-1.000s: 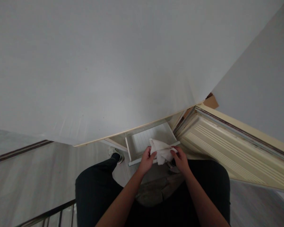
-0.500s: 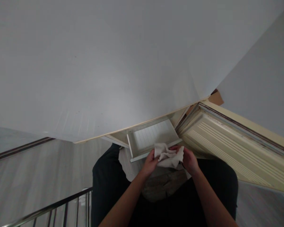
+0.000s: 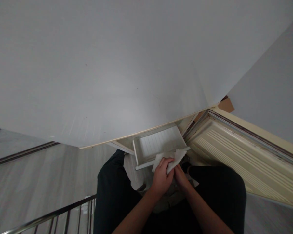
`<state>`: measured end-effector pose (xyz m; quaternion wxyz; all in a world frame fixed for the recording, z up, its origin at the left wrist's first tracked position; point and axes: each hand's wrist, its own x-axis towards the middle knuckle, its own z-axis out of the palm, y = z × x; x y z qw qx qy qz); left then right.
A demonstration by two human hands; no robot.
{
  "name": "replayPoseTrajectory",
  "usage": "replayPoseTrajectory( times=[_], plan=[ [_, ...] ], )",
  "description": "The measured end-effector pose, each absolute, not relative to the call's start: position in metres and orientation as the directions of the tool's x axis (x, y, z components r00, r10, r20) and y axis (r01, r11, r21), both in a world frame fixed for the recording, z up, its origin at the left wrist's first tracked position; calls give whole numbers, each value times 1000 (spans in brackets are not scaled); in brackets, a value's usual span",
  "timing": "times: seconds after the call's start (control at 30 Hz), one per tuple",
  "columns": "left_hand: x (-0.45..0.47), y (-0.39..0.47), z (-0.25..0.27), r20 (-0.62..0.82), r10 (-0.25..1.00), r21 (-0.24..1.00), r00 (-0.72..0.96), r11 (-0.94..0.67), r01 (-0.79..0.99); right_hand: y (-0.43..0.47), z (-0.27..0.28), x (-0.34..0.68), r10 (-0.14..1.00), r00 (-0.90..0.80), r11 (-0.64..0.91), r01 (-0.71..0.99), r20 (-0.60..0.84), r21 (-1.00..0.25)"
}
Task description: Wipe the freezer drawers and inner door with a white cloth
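A crumpled off-white cloth (image 3: 179, 157) is held in front of my body, between both hands. My left hand (image 3: 162, 174) is closed, its fingers curled over the cloth's left part. Lower and to the right, my right hand (image 3: 181, 178) grips the cloth from beneath, its fingers partly hidden by the left hand and the fabric. Just beyond the hands, a white drawer (image 3: 136, 152) with a ribbed bottom is pulled out of a compartment. The cloth overlaps the drawer's front edge in view; I cannot tell whether they touch.
A cream door (image 3: 248, 156) with a ribbed inner panel and dark-stained seal stands open on the right. Above the drawer spreads a large pale panel (image 3: 126, 65). Brown cardboard (image 3: 226, 105) shows behind the hinge. A metal rack (image 3: 60, 211) is at lower left, over grey flooring (image 3: 70, 172).
My hands have come together and the cloth is bunched differently. The left hand has moved right and over the cloth, the right hand left and lower. The view has shifted slightly.
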<state>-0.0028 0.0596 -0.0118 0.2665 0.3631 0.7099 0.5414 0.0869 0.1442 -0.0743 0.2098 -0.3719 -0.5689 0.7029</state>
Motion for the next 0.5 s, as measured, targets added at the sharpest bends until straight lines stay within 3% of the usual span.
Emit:
replayPoseTrajectory(
  times=[0.07,0.13,0.23,0.33,0.4,0.47,0.5],
  plan=[
    [-13,56,-18,-90,699,981,-709,186,58,134,-73,84,777,-583,-229,86,-236,-969],
    [-28,53,-22,-169,626,982,-761,175,-75,128,-69,82,786,-607,-85,78,-114,-993],
    [-48,45,-21,-175,670,985,-721,108,-138,125,-65,78,673,-740,82,109,-26,-991],
    [-61,35,-15,-159,730,985,-665,74,-153,133,-66,74,563,-823,48,130,-81,-990],
    [-67,29,-12,-157,716,987,-680,82,-141,142,-67,73,660,-737,-41,160,-146,-986],
    [-69,23,-10,-136,664,991,-735,95,-98,149,-68,73,892,-436,-45,180,-120,-983],
    [-69,21,-9,-114,640,993,-760,102,-63,150,-67,73,955,-291,8,189,-48,-982]
  ],
)
